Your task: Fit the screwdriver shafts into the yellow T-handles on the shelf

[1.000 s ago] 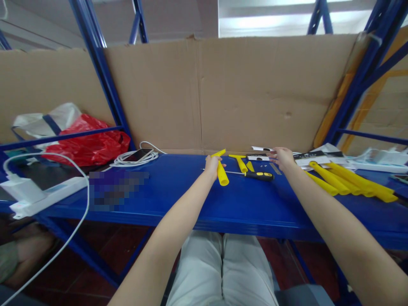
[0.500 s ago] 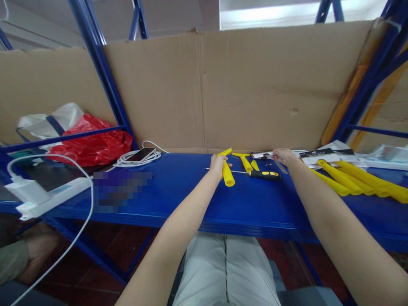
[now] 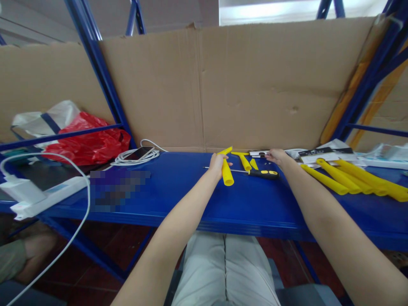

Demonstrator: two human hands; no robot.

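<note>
My left hand is closed round a yellow T-shaped plastic handle, whose hollow tube end points down toward me above the blue table. My right hand reaches to the back of the table, fingertips drawn together low beside some tiny parts; what it pinches, if anything, is too small to make out. Between the hands lies a black-and-yellow screwdriver, its shaft pointing left. Behind it rest a second yellow handle and a small yellow piece. A white-and-dark flat item lies left of my right fingertips.
Several long yellow handles lie on the right, with a black-and-white package behind. At left are a coiled white cable, a power strip and a red bag. A cardboard sheet backs the blue table.
My right hand has shifted slightly left, toward the tiny parts. A thin flat metal piece that showed beneath it is now out of sight. My left hand keeps its hold on the yellow handle.
</note>
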